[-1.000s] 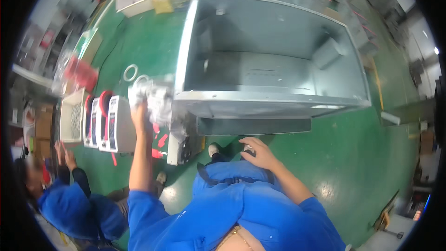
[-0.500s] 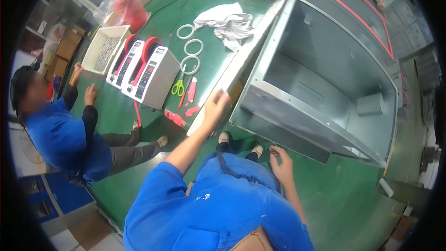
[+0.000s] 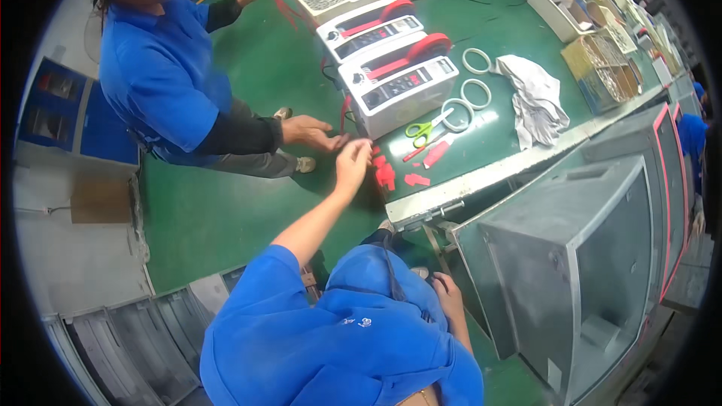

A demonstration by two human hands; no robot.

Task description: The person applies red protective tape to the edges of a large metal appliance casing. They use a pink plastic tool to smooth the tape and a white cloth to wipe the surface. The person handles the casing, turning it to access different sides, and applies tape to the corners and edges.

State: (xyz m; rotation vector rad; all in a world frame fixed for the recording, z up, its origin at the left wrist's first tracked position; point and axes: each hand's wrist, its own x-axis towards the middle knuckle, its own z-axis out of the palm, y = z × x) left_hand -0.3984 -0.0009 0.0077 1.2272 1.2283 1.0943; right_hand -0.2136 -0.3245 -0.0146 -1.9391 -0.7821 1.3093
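Small red pieces by the table's near corner
From where I stand, the red pieces (image 3: 385, 174) look flat and irregular, a few bunched together on the green table (image 3: 481, 162), close to its white edge. A separate red scrap (image 3: 416, 180) lies flat to the right of the bunch, apart from it. The bunch sits just beside the person's left hand (image 3: 353, 165); whether they touch, I can't tell.

Room over red scraps (image 3: 386, 175); dispenser (image 3: 406, 95) blocks beyond.
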